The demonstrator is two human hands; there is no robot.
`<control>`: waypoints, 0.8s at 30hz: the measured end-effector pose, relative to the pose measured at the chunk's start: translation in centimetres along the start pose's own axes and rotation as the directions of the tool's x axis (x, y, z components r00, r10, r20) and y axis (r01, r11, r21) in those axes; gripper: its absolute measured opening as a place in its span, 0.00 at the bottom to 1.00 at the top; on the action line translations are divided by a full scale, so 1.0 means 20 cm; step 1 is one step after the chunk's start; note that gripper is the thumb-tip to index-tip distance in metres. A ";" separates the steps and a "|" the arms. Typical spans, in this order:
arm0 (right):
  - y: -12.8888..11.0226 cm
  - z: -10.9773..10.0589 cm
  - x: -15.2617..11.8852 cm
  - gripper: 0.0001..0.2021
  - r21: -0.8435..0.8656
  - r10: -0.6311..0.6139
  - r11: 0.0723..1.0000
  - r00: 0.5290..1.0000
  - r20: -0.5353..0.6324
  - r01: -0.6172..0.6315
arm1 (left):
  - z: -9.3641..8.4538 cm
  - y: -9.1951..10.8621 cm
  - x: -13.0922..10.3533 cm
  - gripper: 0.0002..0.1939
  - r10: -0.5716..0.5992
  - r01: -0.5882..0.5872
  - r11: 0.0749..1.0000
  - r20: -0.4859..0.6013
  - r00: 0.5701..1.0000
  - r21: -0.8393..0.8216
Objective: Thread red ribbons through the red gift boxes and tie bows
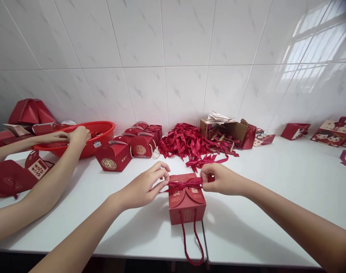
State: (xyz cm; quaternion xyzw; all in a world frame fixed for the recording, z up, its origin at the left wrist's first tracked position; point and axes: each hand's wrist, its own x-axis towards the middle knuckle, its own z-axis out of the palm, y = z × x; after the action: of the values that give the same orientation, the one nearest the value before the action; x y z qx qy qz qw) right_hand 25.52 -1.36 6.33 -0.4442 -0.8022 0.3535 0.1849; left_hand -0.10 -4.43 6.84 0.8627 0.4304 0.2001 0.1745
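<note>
A red gift box [187, 210] with gold print stands in front of me, its twisted cord handle [200, 261] hanging over the table's front edge. Across its lid runs a dark red ribbon [185, 184], tied in a bow at the middle. On the left side of the lid, my left hand [151, 184] pinches the bow's left part between thumb and fingers. My right hand [214, 179] has its fingers closed on the ribbon's right loop. The ribbon inside both grips is mostly hidden by the fingers.
Behind the box lies a heap of red ribbons [187, 142] beside an open carton [208, 129]. Several finished-looking red boxes [116, 153] stand left of it. A co-worker's hands [76, 136] reach into a red plastic basin [106, 132]. More boxes [330, 132] sit far right.
</note>
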 end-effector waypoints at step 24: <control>0.07 0.08 -0.10 0.10 -0.463 -0.313 0.867 0.924 -0.222 0.183 | 0.09 -0.08 0.00 0.13 -0.048 0.053 0.997 -0.096 0.994 0.053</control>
State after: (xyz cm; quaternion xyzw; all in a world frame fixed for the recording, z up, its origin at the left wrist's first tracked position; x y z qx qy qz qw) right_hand 26.36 -3.26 4.26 -0.4132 -0.8754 0.0702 0.2410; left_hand -0.38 -3.76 4.52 0.8456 0.4654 0.2240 0.1349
